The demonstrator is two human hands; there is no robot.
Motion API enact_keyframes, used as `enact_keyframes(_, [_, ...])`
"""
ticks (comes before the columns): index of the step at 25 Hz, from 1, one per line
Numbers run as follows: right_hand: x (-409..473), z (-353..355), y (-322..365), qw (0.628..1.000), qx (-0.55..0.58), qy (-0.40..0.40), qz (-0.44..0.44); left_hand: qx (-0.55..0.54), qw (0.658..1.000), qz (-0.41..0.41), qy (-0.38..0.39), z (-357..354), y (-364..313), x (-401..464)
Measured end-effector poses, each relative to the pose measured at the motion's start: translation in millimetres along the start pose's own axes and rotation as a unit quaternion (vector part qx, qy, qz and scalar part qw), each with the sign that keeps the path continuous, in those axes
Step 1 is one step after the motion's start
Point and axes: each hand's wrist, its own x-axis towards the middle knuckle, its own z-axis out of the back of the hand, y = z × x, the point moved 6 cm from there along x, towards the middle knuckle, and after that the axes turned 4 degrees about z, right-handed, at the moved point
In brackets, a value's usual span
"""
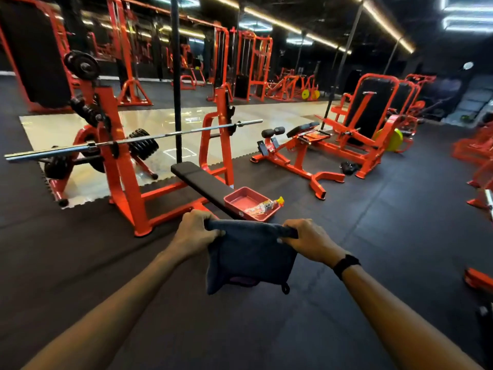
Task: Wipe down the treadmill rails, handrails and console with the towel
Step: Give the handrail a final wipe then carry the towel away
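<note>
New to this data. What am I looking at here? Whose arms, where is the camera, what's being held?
There is no robot: a person wears one wide-angle camera on the head, looking forward and down, so both bare forearms reach in from the bottom edge. The left hand and the right hand each grip a top corner of a folded dark towel, which hangs between them above the black rubber floor. The right wrist bears a black wristband. Just ahead stands an orange bench press with a loaded barbell; on the near end of its bench pad sits a red tray holding a plastic bottle. No treadmill shows in this view.
</note>
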Motion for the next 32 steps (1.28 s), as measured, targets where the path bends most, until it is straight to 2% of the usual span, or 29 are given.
enact_keyframes(3, [53, -24, -33, 0.999, 0.014, 0.028, -0.011, 0.011, 0.999, 0.033, 0.025, -24, 36, 58])
enact_keyframes(7, [132, -44, -91, 0.999, 0.029, 0.037, -0.025, 0.028, 0.998, 0.034, 0.045, -60, 62, 142])
enact_keyframes(13, [263, -29, -187, 0.995, 0.082, 0.016, -0.056, 0.029, 0.997, 0.030, 0.061, -104, 64, 296])
enact_keyframes(17, [346, -25, -226, 0.994, 0.097, 0.002, -0.054, 0.025, 0.998, 0.043, 0.041, -118, 82, 373])
enact_keyframes(21, [427, -52, -255, 0.993, 0.103, 0.016, -0.052, 0.020, 0.995, 0.094, 0.027, -126, 129, 443])
enact_keyframes(24, [482, -73, -270, 0.994, 0.096, 0.026, -0.048, 0.029, 0.994, 0.102, 0.033, -134, 165, 501])
enact_keyframes(29, [574, -93, -309, 0.989, 0.099, 0.016, -0.105, 0.035, 0.990, 0.122, 0.065, -157, 213, 610])
enact_keyframes(32, [615, -103, -326, 0.983, 0.111, -0.006, -0.145, 0.041, 0.990, 0.103, 0.087, -169, 229, 671])
